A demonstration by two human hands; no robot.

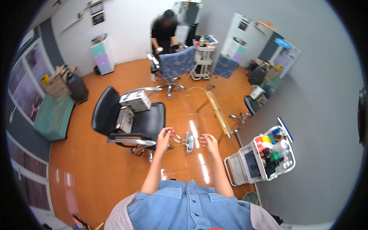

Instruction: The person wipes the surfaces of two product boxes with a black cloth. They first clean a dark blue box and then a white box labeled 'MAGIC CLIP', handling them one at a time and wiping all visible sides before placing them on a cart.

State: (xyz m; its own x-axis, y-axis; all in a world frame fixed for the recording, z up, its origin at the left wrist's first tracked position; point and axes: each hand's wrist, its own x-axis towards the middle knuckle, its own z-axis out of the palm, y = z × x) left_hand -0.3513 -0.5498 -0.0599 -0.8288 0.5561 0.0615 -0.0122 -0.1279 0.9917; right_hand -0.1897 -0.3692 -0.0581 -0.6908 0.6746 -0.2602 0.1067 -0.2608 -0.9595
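Note:
My left hand (164,140) is raised in front of my body, near the armrest of a black salon chair (148,119). Its fingers are bent and I see nothing in them. Across from it, my right hand (210,144) hovers with its fingers spread and pointing left, also with nothing visible in it. Between the two hands, lower down, shows the chair's chrome footrest (189,141). On the seat lie a white printed box (135,100) and a second, smaller box-shaped item (125,119), whose kind I cannot tell.
A white trolley (243,165) full of bottles stands right, by the grey wall. A long wooden-edged mirror or shelf piece (218,113) lies beyond. At the back, a person in black (164,34) stands behind a chair draped with a blue cloth (176,61). A green bench (54,118) is left.

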